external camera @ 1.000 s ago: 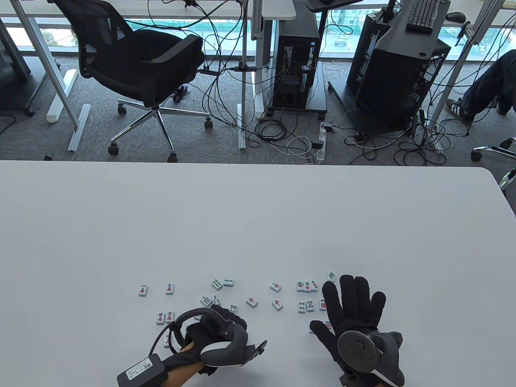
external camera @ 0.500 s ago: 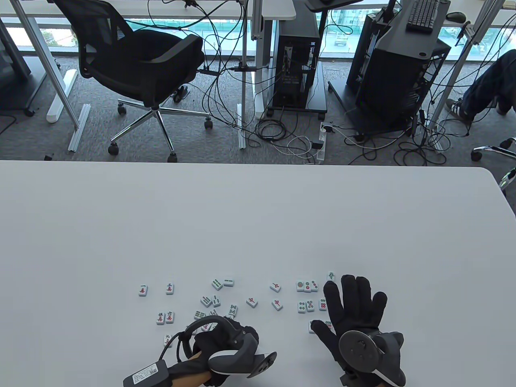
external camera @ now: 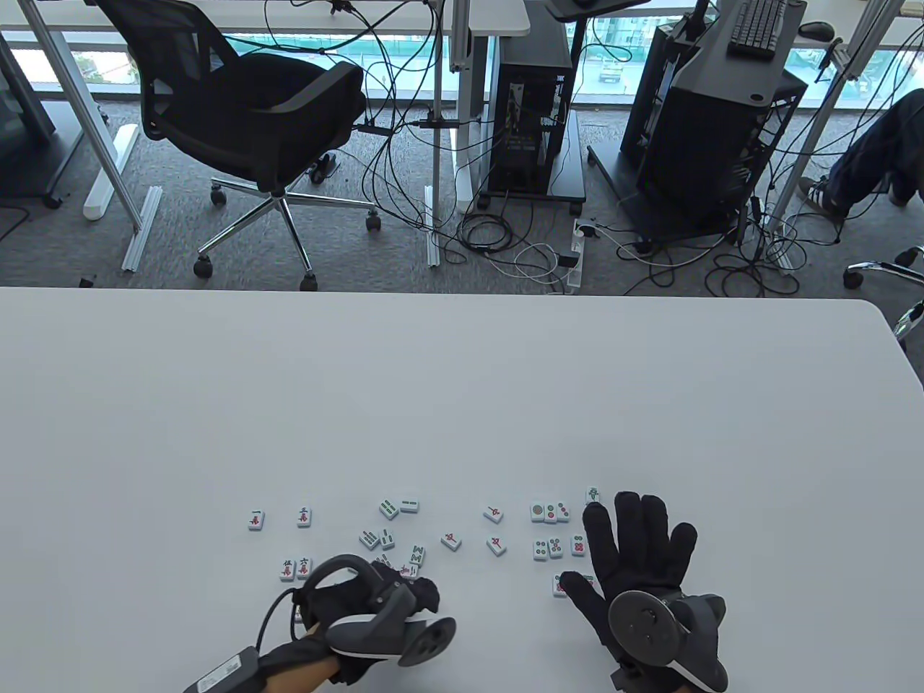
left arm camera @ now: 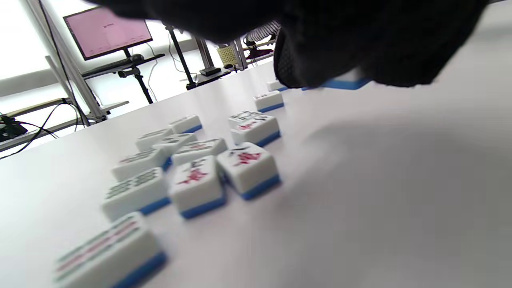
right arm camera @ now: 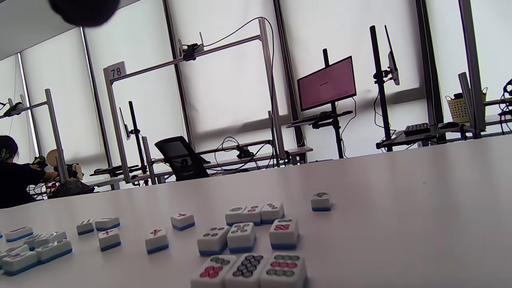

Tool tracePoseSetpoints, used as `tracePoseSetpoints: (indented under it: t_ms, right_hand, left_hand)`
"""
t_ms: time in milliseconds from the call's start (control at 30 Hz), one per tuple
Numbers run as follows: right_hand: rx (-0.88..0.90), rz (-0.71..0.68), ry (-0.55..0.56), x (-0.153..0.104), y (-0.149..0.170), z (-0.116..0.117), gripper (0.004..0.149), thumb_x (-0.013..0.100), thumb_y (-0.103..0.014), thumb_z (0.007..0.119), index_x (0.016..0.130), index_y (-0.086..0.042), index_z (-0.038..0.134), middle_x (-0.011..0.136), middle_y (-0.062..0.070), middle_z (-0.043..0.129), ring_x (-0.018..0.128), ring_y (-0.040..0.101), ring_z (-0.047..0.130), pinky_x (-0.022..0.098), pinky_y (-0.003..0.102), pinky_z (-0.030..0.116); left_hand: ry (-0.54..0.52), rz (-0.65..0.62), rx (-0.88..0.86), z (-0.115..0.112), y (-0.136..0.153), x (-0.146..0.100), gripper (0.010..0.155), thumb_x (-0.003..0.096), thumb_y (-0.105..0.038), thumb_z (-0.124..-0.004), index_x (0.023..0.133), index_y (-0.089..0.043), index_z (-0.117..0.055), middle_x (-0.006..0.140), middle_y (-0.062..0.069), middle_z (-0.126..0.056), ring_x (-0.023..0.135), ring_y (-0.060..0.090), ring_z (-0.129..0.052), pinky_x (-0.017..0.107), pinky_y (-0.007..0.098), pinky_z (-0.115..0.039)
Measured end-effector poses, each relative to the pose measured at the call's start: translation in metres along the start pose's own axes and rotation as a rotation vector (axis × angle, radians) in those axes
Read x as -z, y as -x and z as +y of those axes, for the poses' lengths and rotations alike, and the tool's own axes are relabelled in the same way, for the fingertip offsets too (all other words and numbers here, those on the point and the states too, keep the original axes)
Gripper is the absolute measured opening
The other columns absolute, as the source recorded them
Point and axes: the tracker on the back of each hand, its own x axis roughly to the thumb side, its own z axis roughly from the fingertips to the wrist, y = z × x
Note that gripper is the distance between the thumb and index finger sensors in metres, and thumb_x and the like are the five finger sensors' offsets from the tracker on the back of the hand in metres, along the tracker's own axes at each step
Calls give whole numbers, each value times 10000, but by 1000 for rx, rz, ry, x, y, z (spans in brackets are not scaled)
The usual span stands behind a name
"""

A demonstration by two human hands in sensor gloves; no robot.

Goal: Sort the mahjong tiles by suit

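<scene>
A white table (external camera: 462,375) carries scattered mahjong tiles (external camera: 451,540), white-faced with blue backs, before a carpeted office with a black chair (external camera: 253,115). The left hand (external camera: 390,599), fingers curled, pinches a tile (left arm camera: 344,82) beside the bamboo cluster. The right hand (external camera: 635,556) lies spread flat, just right of the circle tiles (right arm camera: 248,236).

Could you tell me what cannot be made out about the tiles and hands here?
- Left hand: the table view's tracker hides its fingers; whether they hold a tile is unclear.
- Tile under glove: only its blue edge shows in the left wrist view.
- Nearest tile: blurred there, markings unreadable.
- Right hand: covers part of the circle tiles.
</scene>
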Motion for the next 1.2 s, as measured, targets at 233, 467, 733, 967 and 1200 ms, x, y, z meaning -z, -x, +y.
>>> tracePoseSetpoints:
  t_ms: [233,467,733,967,1200]
  right_hand:
    - [-4,18,-1,1,3,0,789,493,-601,553,1076,-296,118,1140,144,35,1015,449,4,674,750,99]
    - [-25,18,-11,1,2,2,790,492,-602,553,1076,-295,118,1140,146,38,1015,450,7,674,751,104]
    - [-38,32,-35,3,4,7,790,492,-602,553,1076,-294,119,1140,147,40,1015,450,10,674,750,107]
    - [-35,29,-44,3,4,8,790,492,-602,554,1076,-295,119,1140,146,39,1016,450,9,674,751,105]
    - [-18,29,-26,2,4,4,791,491,-600,557,1076,-295,122,1144,146,52,1017,450,13,674,751,102]
  left_hand:
    - [72,322,2,-9,107,-66,602,329,-536,-863,850,-241,-811,346,-236,-944,173,52,-968,282,296,-867]
    - [157,439,-80,-56,136,-89,598,342,-529,-856,867,-249,-800,402,-238,-959,229,52,-998,319,298,-876]
    - [182,393,-58,-72,128,-74,598,344,-535,-851,868,-250,-799,410,-240,-957,227,44,-992,314,293,-875]
    - [189,409,-52,-78,125,-73,612,338,-555,-841,881,-279,-786,417,-245,-956,218,42,-983,304,293,-870]
    - [119,450,-79,-56,130,-85,666,312,-587,-843,908,-299,-767,442,-233,-968,232,52,-991,313,299,-868]
